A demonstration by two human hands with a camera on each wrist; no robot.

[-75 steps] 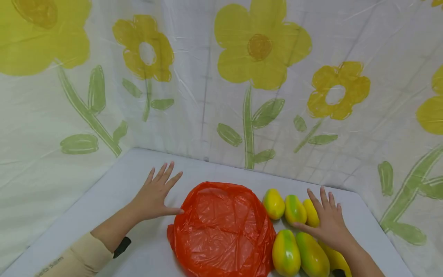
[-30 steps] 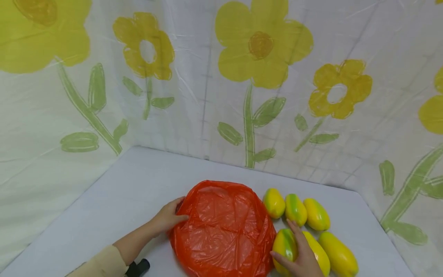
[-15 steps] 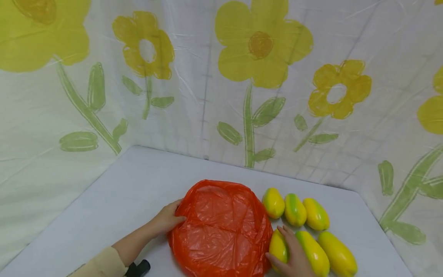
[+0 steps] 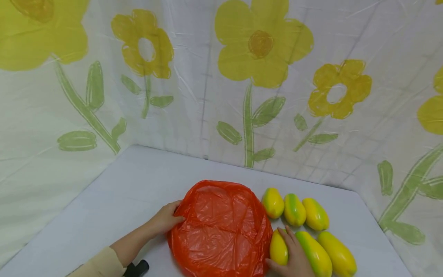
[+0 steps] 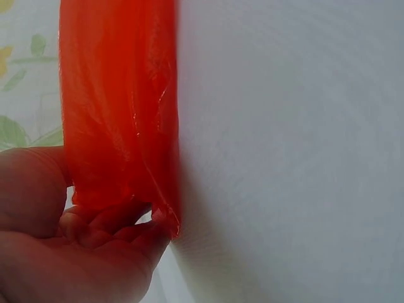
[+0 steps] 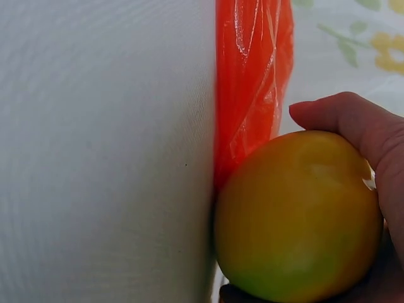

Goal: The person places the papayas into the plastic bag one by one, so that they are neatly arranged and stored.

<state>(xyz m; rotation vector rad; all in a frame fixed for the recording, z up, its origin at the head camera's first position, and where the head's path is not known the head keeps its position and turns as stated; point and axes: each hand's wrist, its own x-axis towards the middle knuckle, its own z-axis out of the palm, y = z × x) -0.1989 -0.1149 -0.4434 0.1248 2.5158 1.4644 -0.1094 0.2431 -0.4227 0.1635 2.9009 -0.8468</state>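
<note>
A round, shallow shape covered in a red plastic bag (image 4: 221,227) sits at the front middle of the table. My left hand (image 4: 167,219) grips its left edge, the thumb over the side and the fingers curled at the bottom, as the left wrist view shows. At the right, my right hand (image 4: 297,257) holds a yellow-green mango (image 6: 297,214), its fingers curved round the far side. That mango lies against the right side of the red bag, low on the table. Part of it is hidden by my fingers.
Beside the held mango lie two large mangoes, one yellow-green (image 4: 315,256) and one yellow (image 4: 337,254). Behind them stand three smaller mangoes (image 4: 295,209) in a row. A white table (image 4: 145,177) meets a flower-printed curtain (image 4: 194,96) at the back.
Both hands, spread above the table at first, have come down: the left onto the bag's edge, the right onto the nearest mango. That mango has turned and shifted slightly left against the bag.
</note>
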